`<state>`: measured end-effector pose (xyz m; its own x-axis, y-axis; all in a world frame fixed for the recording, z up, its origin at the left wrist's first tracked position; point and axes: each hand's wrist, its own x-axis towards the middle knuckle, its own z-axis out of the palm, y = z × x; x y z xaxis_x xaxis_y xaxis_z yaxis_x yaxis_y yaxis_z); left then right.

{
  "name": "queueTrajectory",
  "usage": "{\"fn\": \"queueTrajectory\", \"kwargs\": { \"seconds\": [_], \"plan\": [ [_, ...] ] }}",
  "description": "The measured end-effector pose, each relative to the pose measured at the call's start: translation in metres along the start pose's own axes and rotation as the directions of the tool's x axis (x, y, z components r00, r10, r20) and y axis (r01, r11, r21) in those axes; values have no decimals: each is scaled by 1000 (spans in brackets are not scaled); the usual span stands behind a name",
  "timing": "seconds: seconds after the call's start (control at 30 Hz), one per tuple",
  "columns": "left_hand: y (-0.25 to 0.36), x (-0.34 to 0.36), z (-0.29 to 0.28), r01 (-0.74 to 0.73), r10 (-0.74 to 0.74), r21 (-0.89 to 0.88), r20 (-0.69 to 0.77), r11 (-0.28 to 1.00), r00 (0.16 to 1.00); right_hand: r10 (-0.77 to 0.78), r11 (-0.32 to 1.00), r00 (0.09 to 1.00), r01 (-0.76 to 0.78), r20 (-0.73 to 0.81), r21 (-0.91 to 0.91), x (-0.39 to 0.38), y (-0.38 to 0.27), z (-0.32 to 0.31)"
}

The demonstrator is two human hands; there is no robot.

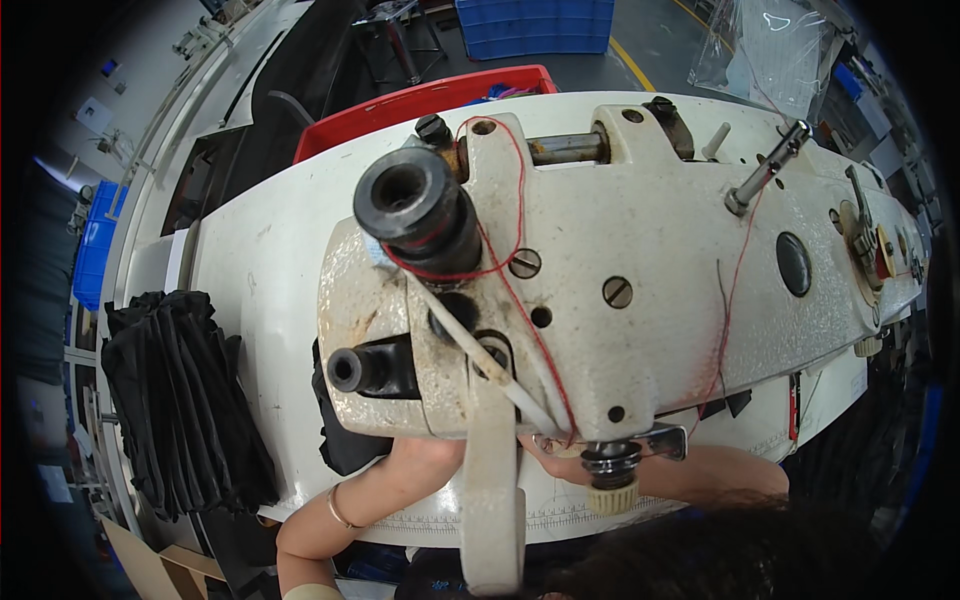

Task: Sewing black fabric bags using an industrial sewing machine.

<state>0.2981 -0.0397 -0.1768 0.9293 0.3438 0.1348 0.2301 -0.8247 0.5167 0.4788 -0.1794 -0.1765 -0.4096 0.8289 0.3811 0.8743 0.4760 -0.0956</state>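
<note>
A cream-white sewing machine (pixel 690 270) fills the middle of the view and covers most of both hands. My left hand (pixel 432 458) is under the machine's left end, beside a piece of black cloth (pixel 345 450). A bracelet (pixel 343 508) circles the left wrist. My right hand (pixel 548 462) reaches in from the right, below the machine head and behind the pale lever (pixel 492 500). The fingers of both hands are hidden, so what they hold does not show. Red thread (pixel 522 180) loops round the black post (pixel 405 200) and runs down to the tension knob (pixel 612 495).
The white table (pixel 270 250) bears a stack of folded black cloth pieces (pixel 180 400) at its left. Beyond the far edge stands a red bin (pixel 400 105), with a blue crate (pixel 535 28) behind it. A ruler strip (pixel 430 524) runs along the near edge.
</note>
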Motion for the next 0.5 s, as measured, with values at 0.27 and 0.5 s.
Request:
{"fn": "queueTrajectory", "kwargs": {
  "seconds": [0.27, 0.5],
  "plan": [
    [6, 7, 9, -103, 111, 83, -109, 991, 988, 27, 997, 1000, -27, 1, -77, -3, 3, 12],
    [12, 7, 8, -114, 125, 151, -65, 982, 990, -28, 990, 999, 26, -16, -141, 2, 9, 0]
  ]
}}
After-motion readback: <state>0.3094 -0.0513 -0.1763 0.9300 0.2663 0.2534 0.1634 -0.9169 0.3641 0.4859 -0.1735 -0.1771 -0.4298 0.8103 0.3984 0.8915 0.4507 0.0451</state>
